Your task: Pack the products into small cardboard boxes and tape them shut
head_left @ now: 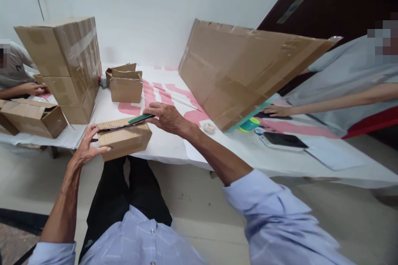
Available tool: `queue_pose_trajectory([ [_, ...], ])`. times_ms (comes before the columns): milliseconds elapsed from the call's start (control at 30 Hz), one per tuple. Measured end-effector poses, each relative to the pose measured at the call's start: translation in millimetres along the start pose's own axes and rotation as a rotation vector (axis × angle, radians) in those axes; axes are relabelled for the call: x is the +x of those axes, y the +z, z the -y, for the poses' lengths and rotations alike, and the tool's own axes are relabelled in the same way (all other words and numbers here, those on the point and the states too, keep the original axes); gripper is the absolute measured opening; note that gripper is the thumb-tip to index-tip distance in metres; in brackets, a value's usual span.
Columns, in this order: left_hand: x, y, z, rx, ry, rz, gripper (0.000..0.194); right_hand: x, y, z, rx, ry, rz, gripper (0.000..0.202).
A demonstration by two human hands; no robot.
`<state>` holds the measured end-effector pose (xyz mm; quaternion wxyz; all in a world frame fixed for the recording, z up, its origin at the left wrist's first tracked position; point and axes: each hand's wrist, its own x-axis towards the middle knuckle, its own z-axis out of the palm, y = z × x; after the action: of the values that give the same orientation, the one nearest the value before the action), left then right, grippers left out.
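Note:
A small brown cardboard box (127, 140) sits at the table's front edge, a dark gap running along its top. My left hand (88, 145) grips its left end, thumb on the front side and fingers at the top. Above the right part of the box, my right hand (166, 116) is closed on a flat green object (139, 119), which slants over the gap with its far end low against the top. What the green object is, I cannot make out for certain.
Stacked taped boxes (71, 56) rise at the left, an open box (127, 89) behind. A large cardboard panel (245, 70) leans at the right, near green tape (249, 124) and a white device (281, 140). One person is at each side; a hand (277, 111) rests right.

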<state>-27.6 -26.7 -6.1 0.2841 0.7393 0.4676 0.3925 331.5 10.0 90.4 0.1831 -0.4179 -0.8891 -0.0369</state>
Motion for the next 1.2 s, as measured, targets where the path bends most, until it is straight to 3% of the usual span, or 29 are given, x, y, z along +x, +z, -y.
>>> queue_pose_trajectory([
  [133,-1.0,1.1,1.1,0.012,0.005,-0.004,0.076,7.1,0.2,5.9,-0.107,0.006,0.077,0.019],
  [267,-2.3,0.7,0.7,0.008,0.011,-0.001,0.077,-5.1,-11.8,-9.8,-0.178,0.025,0.104,0.017],
  [367,-2.6,-0.8,-1.5,0.015,0.021,0.007,0.083,-24.2,-18.2,-37.5,-0.152,0.099,-0.010,0.015],
  [433,-1.8,-1.2,-2.8,0.030,0.035,0.010,0.087,-37.9,-9.4,-56.2,-0.069,0.156,-0.154,0.017],
  [500,-0.5,-1.0,-3.4,0.042,0.049,0.012,0.090,-50.5,14.8,-68.9,0.018,0.226,-0.289,0.020],
  [567,0.1,-0.9,-2.8,0.047,0.049,0.010,0.093,-61.2,52.1,-73.0,0.061,0.343,-0.354,0.023],
  [700,-0.6,-4.1,0.8,0.006,0.000,0.025,0.097,-76.6,132.6,-63.2,0.083,0.618,-0.313,0.032],
  [800,0.0,-8.5,3.9,-0.047,-0.053,0.046,0.098,-79.9,162.6,-53.6,0.127,0.672,-0.305,0.034],
  [900,2.4,-11.2,6.0,-0.069,-0.081,0.067,0.106,-69.3,154.1,-43.0,0.203,0.570,-0.420,0.035],
  [967,3.9,-11.4,6.4,-0.087,-0.085,0.082,0.113,-53.8,134.7,-31.4,0.267,0.384,-0.472,0.037],
  [1067,4.1,-10.5,5.2,-0.113,-0.085,0.097,0.120,-25.8,102.9,-8.6,0.289,0.073,-0.322,0.041],
  [1133,2.7,-9.9,4.4,-0.124,-0.082,0.104,0.121,-12.0,86.9,5.5,0.245,-0.049,-0.174,0.050],
  [1200,0.5,-9.9,4.7,-0.121,-0.080,0.108,0.123,-7.3,76.7,16.3,0.182,-0.113,-0.109,0.053],
])
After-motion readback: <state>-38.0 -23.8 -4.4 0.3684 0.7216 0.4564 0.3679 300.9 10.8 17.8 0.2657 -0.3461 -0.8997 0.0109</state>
